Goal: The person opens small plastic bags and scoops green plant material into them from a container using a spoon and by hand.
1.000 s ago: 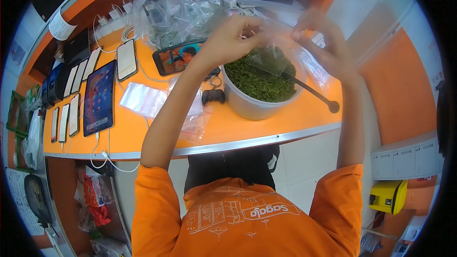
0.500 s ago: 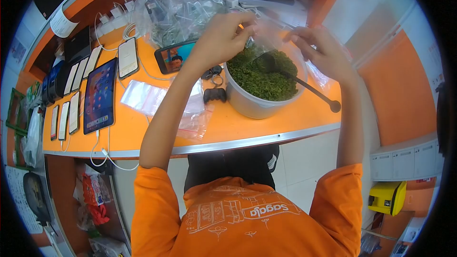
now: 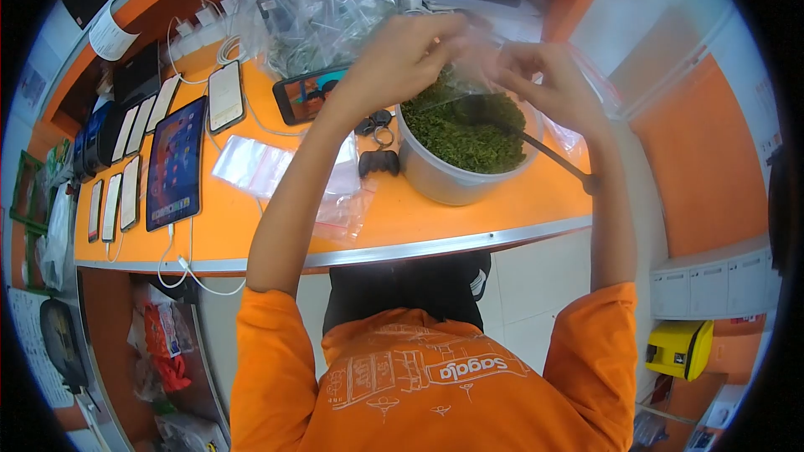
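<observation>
Head view: now pinching clear bag w/ left hand, closer to right hand than prev.; can't tell right fingers' grip, blurred. Holding bag above tub of chopped greens w/ spoon, nr tabletop's front edge, toward right end.

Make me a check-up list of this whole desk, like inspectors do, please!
Surface: orange desk, metal strip along its front edge.
Job's things: pale tub of green leafy bits; dark long-handled spoon in it; flat clear bags nearby.
Clutter: phones, tablet, black controller, key ring, big clear sack.
Hands: left hand and right hand at blurred clear plastic over the tub; grip unclear.
Cables: white cable at the tablet; a loop hangs past the front edge.
Surroundings: yellow box at the right; other people, nothing seen.
</observation>
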The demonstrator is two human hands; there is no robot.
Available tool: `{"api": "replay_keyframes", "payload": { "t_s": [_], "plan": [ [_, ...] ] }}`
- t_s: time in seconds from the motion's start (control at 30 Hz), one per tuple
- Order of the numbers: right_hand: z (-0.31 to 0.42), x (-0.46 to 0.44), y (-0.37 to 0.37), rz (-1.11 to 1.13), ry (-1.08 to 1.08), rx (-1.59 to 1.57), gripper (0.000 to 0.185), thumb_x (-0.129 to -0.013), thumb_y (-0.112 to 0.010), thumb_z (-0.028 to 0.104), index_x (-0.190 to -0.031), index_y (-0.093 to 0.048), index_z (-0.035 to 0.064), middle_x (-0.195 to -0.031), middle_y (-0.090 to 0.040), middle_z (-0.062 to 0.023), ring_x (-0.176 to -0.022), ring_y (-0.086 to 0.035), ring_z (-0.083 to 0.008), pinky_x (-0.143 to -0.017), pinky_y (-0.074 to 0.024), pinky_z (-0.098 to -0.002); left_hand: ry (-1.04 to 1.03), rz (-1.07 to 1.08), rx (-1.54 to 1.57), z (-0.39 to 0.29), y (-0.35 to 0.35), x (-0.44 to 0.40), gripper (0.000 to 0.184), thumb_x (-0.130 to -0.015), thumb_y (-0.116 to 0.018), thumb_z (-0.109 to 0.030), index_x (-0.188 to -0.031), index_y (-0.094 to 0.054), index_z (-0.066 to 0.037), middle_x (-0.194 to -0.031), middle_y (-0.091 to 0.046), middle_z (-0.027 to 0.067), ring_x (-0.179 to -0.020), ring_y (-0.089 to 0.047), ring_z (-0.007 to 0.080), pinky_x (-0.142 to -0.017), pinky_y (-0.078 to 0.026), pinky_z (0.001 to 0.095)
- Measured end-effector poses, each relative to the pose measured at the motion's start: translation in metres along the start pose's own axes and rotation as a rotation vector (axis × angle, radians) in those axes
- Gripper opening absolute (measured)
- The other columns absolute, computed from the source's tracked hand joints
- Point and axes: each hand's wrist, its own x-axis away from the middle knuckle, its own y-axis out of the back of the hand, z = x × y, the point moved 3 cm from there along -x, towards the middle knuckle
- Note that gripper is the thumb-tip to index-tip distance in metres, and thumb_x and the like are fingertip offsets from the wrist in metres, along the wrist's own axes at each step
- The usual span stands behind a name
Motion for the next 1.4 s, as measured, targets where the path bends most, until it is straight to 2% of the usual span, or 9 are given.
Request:
{"api": "replay_keyframes", "payload": {
  "t_s": [0.13,0.23,0.33,0.43,0.53,0.7,1.0,1.2,1.4],
  "plan": [
    [-0.008,0.006,0.003,0.146,-0.073,-0.058,0.016,-0.082,-0.054,0.018,-0.081,-0.056,0.0021,-0.055,-0.049,-0.0040,-0.057,-0.049,-0.0102,-0.055,-0.0396,-0.0236,0.059,0.012,-0.020,0.014,0.008,-0.001,0.023,-0.088,-0.047,-0.024,-0.083,-0.051,-0.002,-0.069,-0.055,0.0031,-0.062,-0.045,0.0108,-0.059,-0.038,0.0255],
    [-0.012,0.010,-0.006,0.111,0.089,-0.199,0.017,-0.084,-0.053,0.019,-0.089,-0.054,0.0025,-0.061,-0.051,-0.0036,-0.060,-0.051,-0.0105,-0.057,-0.0411,-0.0237,0.145,-0.060,0.125,0.023,0.011,0.000,0.024,-0.082,-0.051,-0.025,-0.088,-0.056,-0.002,-0.075,-0.060,0.0120,-0.066,-0.057,0.0248,-0.065,-0.045,0.0344],
    [-0.011,0.008,-0.007,0.016,0.255,-0.034,0.020,-0.086,-0.051,0.021,-0.093,-0.053,0.0024,-0.064,-0.052,-0.0034,-0.061,-0.053,-0.0108,-0.058,-0.0420,-0.0236,0.162,-0.026,0.154,0.024,0.012,0.000,0.025,-0.083,-0.051,-0.025,-0.085,-0.055,-0.001,-0.074,-0.059,0.0105,-0.066,-0.056,0.0217,-0.064,-0.045,0.0332],
    [0.000,0.001,0.000,0.013,0.170,-0.067,0.021,-0.086,-0.052,0.023,-0.088,-0.055,0.0015,-0.064,-0.054,-0.0040,-0.059,-0.053,-0.0115,-0.056,-0.0415,-0.0240,0.128,-0.024,0.229,0.024,0.008,0.000,0.024,-0.083,-0.051,-0.023,-0.084,-0.055,0.000,-0.074,-0.059,0.0096,-0.066,-0.056,0.0174,-0.063,-0.044,0.0299],
    [0.001,-0.002,0.001,-0.038,0.115,-0.182,0.025,-0.085,-0.054,0.025,-0.080,-0.056,0.0010,-0.061,-0.054,-0.0039,-0.054,-0.051,-0.0116,-0.052,-0.0395,-0.0241,0.233,0.021,0.371,0.024,0.005,0.002,0.024,-0.086,-0.053,-0.028,-0.087,-0.059,-0.005,-0.075,-0.059,-0.0018,-0.072,-0.051,0.0047,-0.061,-0.040,0.0217],
    [0.008,-0.004,-0.004,-0.130,0.174,-0.041,0.030,-0.085,-0.055,0.029,-0.073,-0.055,0.0016,-0.052,-0.045,-0.0018,-0.050,-0.046,-0.0097,-0.048,-0.0368,-0.0245,0.222,0.047,0.326,0.013,-0.006,0.004,0.025,-0.082,-0.059,-0.026,-0.086,-0.064,-0.002,-0.072,-0.062,0.0017,-0.070,-0.057,0.0085,-0.064,-0.045,0.0231],
    [0.018,0.002,0.010,-0.293,0.097,-0.306,0.026,-0.080,-0.061,0.029,-0.080,-0.058,0.0032,-0.068,-0.052,-0.0032,-0.063,-0.050,-0.0092,-0.056,-0.0410,-0.0242,0.301,-0.076,0.565,0.018,0.003,0.004,0.023,-0.082,-0.060,-0.026,-0.086,-0.063,-0.003,-0.080,-0.062,0.0031,-0.077,-0.059,0.0103,-0.066,-0.050,0.0242],
    [0.013,-0.004,0.008,-0.072,0.189,-0.092,0.021,-0.080,-0.062,0.024,-0.084,-0.059,0.0042,-0.068,-0.054,-0.0003,-0.064,-0.051,-0.0087,-0.058,-0.0435,-0.0243,0.261,-0.024,0.521,0.016,0.000,0.004,0.024,-0.083,-0.058,-0.029,-0.082,-0.061,-0.005,-0.076,-0.059,-0.0002,-0.075,-0.056,0.0079,-0.065,-0.046,0.0231],
    [0.002,-0.003,0.011,-0.032,0.067,-0.433,0.021,-0.081,-0.062,0.021,-0.084,-0.060,0.0007,-0.069,-0.058,-0.0035,-0.065,-0.058,-0.0102,-0.061,-0.0461,-0.0232,0.279,-0.034,0.415,0.024,0.005,0.005,0.024,-0.083,-0.058,-0.030,-0.081,-0.061,-0.006,-0.074,-0.059,-0.0013,-0.072,-0.055,0.0058,-0.062,-0.045,0.0217]
  ]
}}
